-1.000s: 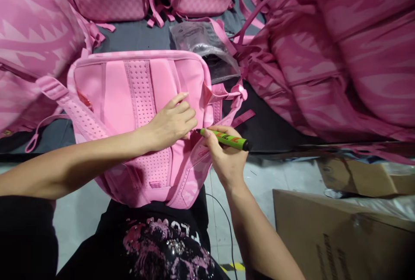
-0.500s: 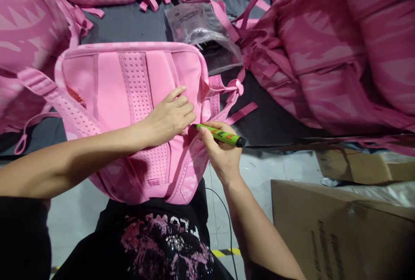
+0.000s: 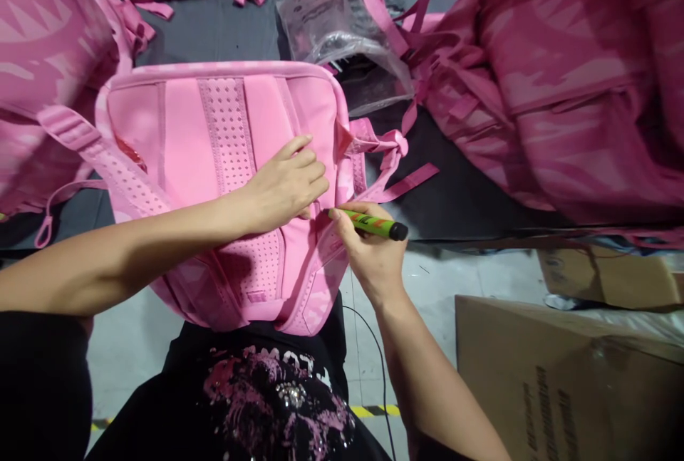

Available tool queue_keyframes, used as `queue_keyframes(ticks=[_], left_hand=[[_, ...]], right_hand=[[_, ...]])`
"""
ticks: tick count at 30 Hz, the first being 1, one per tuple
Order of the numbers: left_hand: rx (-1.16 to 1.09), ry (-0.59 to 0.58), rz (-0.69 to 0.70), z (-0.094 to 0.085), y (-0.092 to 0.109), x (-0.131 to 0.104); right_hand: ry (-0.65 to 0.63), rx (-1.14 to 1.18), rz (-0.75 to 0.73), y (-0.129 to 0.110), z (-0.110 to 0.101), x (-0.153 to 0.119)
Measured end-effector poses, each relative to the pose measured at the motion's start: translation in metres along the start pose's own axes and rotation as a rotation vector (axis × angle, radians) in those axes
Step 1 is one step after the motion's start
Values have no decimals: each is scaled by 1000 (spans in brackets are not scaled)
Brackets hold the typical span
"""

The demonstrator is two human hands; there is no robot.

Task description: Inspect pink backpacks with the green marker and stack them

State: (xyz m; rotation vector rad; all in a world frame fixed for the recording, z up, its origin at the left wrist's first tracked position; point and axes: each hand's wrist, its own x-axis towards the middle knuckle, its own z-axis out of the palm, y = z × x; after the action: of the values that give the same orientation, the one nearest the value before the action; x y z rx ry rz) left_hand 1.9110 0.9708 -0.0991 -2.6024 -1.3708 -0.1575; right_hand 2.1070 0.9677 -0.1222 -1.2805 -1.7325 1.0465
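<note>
While your left hand (image 3: 286, 187) lies flat, fingers loosely curled and grasping nothing, on the padded back panel of the bright pink fabric backpack (image 3: 214, 154), it pins the cloth so the surface stays taut under the pen tip. That backpack rests back-panel up at the near edge of the dark grey worktable (image 3: 214, 37), its bottom hanging over the edge toward your black printed shirt (image 3: 267, 397), which brings the seam within easy reach. Your right hand (image 3: 374, 261), at about 4 o'clock from the left one, pinches a green marker pen with a black cap end (image 3: 371, 224) between thumb and fingertips; its tip points toward 9 o'clock and meets the fabric just beside your left fingers. At 1 o'clock from the backpack lies a crumpled clear plastic bag (image 3: 342, 33). More pink patterned backpacks (image 3: 561, 83) are heaped from 12 to 3 o'clock, and brown cardboard boxes (image 3: 566, 375) stand at 4 o'clock on the floor.
</note>
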Motion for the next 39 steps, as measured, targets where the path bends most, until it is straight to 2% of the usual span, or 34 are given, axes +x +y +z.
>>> queue_keyframes(ticks=[4,7,10,12,14,17,19,21,22,24,26,28,30,31,33,36,39], left_hand=[[-16,-78,55,-8,-10,7],[50,-183,75,-18,-28,16],[132,-255,6,-34,-42,21],[118,-255,-33,-54,-41,18],[49,-203,-82,-84,-28,7],[-24,-69,-189,-143,8,-21],[-18,17,-268,-178,36,-41],[2,82,-368,-197,60,-58],[0,102,-426,-199,68,-65],[-58,94,-506,-189,72,-78],[-127,80,-493,-170,62,-87],[-80,135,-457,-152,42,-93],[14,181,-457,-140,21,-94],[39,158,-467,-136,12,-93],[37,34,-488,-129,0,-87],[88,-123,-546,-116,-8,-70],[136,-166,-557,-100,-10,-57]], right_hand=[[-25,-49,-81,-4,-4,1],[-97,-153,-55,-7,-11,-9],[-78,-41,-30,-14,-16,-28],[-69,63,-138,-23,-15,-39],[-29,77,-329,-39,-14,-46],[70,6,-625,-72,-19,-46],[43,-59,-772,-94,-29,-45],[-61,-132,-891,-107,-40,-42],[-129,-164,-930,-110,-43,-40],[-263,-214,-976,-107,-42,-36],[-378,-288,-997,-96,-34,-29],[-425,-380,-1012,-83,-21,-23],[-412,-458,-1009,-72,-9,-20],[-391,-472,-1003,-68,-4,-21],[-348,-434,-989,-63,3,-25],[-294,-298,-971,-54,11,-38],[-307,-275,-960,-44,14,-46]])
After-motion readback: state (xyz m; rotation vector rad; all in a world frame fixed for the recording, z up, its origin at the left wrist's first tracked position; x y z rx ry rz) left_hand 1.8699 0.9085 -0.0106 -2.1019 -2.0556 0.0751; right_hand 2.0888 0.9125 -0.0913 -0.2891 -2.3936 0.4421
